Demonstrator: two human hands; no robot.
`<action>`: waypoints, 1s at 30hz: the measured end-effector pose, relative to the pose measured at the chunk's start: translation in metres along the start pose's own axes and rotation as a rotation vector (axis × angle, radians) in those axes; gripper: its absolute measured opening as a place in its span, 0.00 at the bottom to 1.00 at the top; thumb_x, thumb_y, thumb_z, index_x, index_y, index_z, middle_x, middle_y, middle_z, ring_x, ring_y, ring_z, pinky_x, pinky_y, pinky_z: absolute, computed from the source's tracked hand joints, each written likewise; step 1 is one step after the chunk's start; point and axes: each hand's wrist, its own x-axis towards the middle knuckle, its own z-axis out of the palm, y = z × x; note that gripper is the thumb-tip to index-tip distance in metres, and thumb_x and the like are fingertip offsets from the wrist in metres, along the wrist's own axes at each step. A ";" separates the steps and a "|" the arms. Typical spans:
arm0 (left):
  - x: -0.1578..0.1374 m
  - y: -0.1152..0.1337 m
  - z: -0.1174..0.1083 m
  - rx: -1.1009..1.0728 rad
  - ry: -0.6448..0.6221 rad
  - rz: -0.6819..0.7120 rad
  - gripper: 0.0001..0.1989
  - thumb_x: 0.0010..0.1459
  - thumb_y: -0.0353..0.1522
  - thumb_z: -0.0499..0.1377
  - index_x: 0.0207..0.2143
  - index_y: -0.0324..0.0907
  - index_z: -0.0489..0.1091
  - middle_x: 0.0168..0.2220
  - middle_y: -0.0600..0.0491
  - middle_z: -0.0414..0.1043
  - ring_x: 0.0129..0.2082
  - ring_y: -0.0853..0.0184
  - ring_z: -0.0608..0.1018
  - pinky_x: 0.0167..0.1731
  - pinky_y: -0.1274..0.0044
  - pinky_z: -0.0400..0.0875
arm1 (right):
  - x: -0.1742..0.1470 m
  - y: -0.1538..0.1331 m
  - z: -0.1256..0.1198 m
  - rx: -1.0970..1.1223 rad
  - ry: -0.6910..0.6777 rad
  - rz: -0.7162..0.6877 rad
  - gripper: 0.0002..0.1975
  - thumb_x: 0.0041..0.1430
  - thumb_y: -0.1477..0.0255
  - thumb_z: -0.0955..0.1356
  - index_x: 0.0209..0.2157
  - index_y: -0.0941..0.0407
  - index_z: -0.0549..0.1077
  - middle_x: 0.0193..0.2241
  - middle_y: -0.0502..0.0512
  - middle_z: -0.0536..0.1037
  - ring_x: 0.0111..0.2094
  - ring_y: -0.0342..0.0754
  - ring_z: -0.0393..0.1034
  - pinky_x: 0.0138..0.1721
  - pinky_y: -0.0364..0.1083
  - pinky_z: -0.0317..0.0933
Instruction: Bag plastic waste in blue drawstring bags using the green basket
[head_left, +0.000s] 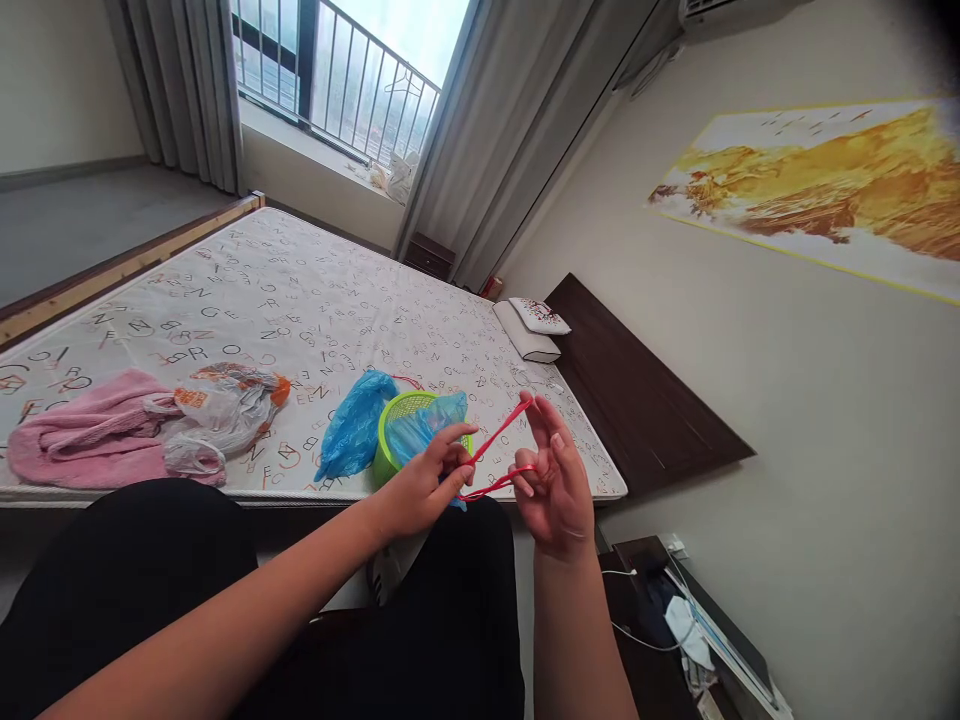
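Observation:
My left hand (429, 484) pinches a red plastic string (496, 440) between thumb and fingers. My right hand (556, 488) is raised palm toward me, with the string stretched over its upper fingertips and looped by its curled lower fingers. Just behind my left hand stands a green mesh basket (405, 404) lined with a blue plastic bag (417, 432). Whether the string joins this bag is hidden by my left hand. Against the basket's left side leans another blue plastic bag (358, 425), with a red string behind it.
A pink cloth (97, 430) and a clear plastic bag with orange print (229, 405) lie left on the letter-patterned mattress (315, 310). Pillows (529, 335) rest by the dark headboard (645, 380). A cluttered nightstand (637, 600) with cables stands right. My knees touch the bed's near side.

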 end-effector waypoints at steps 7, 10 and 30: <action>0.007 0.005 -0.008 0.161 -0.316 -0.211 0.21 0.67 0.38 0.57 0.60 0.42 0.69 0.26 0.61 0.56 0.25 0.71 0.62 0.29 0.78 0.58 | 0.002 -0.008 -0.005 0.142 -0.055 0.054 0.22 0.65 0.59 0.64 0.58 0.43 0.72 0.64 0.62 0.72 0.18 0.36 0.40 0.16 0.39 0.44; 0.009 -0.006 -0.007 0.117 -0.258 -0.251 0.24 0.62 0.42 0.63 0.57 0.40 0.71 0.23 0.64 0.49 0.23 0.73 0.56 0.27 0.79 0.53 | 0.001 -0.010 -0.005 0.151 -0.083 0.070 0.21 0.63 0.57 0.64 0.56 0.44 0.73 0.64 0.61 0.71 0.19 0.37 0.41 0.16 0.40 0.41; 0.016 -0.046 -0.032 -0.475 -0.173 -0.511 0.27 0.60 0.54 0.63 0.37 0.37 0.74 0.37 0.44 0.82 0.25 0.70 0.79 0.32 0.77 0.68 | 0.022 0.029 -0.027 0.257 0.321 0.240 0.13 0.47 0.70 0.77 0.36 0.54 0.76 0.29 0.47 0.78 0.34 0.45 0.77 0.38 0.45 0.73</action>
